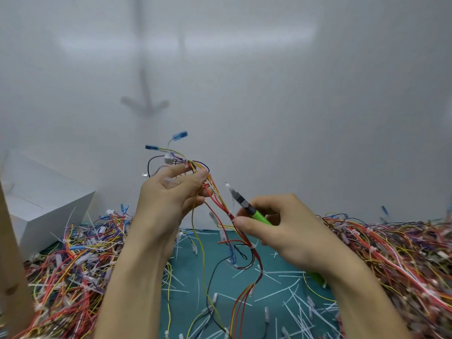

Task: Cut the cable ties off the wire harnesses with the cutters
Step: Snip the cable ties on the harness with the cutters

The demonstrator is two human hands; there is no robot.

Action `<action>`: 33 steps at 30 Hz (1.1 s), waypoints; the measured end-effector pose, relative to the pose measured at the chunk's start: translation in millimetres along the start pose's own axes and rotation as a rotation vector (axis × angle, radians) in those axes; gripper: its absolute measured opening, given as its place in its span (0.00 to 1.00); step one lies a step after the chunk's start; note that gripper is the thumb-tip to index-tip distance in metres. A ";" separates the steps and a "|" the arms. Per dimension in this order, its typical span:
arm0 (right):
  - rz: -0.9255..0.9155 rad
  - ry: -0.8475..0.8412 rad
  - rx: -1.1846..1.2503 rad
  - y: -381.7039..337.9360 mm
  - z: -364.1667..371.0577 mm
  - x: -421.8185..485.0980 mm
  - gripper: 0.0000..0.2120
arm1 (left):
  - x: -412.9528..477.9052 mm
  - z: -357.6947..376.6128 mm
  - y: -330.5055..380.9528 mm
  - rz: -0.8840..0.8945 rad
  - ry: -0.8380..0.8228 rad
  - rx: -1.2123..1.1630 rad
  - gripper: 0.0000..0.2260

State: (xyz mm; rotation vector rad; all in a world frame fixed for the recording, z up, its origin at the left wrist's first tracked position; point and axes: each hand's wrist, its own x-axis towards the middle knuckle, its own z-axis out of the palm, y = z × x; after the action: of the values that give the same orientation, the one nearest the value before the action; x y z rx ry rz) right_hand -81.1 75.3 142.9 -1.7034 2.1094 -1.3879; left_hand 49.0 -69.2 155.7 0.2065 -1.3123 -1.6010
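My left hand (171,194) grips the upper part of a wire harness (220,204) of red, yellow and black wires, held up above the table. Blue connectors (179,136) stick out above my fingers. My right hand (281,231) holds the green-handled cutters (244,204), jaws pointing up and left, a little apart from the wires. My right thumb and fingers also touch the harness near a white cable tie (230,214). Another white cable tie (253,246) sits lower on the bundle. The harness hangs down to the table.
A teal mat (220,289) carries several cut white tie scraps. Heaps of coloured harnesses lie at left (73,253) and right (391,253). A white box (44,204) stands at back left, a brown post (12,265) at the left edge, a white wall behind.
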 end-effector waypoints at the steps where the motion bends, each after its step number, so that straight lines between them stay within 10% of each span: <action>1: -0.012 0.012 0.001 0.7 1.1 0.8 0.09 | 0.4 0.6 -0.5 -0.016 0.013 -0.023 0.17; 12: -0.044 0.137 0.203 -6.3 20.0 5.7 0.08 | 1.1 11.5 -12.2 -0.104 -0.006 -0.041 0.13; 19: -0.012 0.280 0.191 -2.3 27.5 8.3 0.08 | -6.8 13.4 -16.1 0.014 0.195 1.051 0.26; 24: 0.029 0.328 0.206 -1.6 29.1 9.3 0.08 | -13.0 19.8 -12.3 0.197 0.338 1.254 0.26; 33: -0.011 0.361 0.220 -2.0 27.2 8.9 0.09 | -11.8 29.4 -15.6 -0.109 -0.113 0.408 0.06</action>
State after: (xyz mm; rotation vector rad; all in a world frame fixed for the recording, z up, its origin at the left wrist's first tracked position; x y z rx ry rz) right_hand -67.2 52.5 132.4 -1.4729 2.0092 -1.9745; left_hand 26.0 -43.2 149.5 0.4483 -1.7350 -1.4356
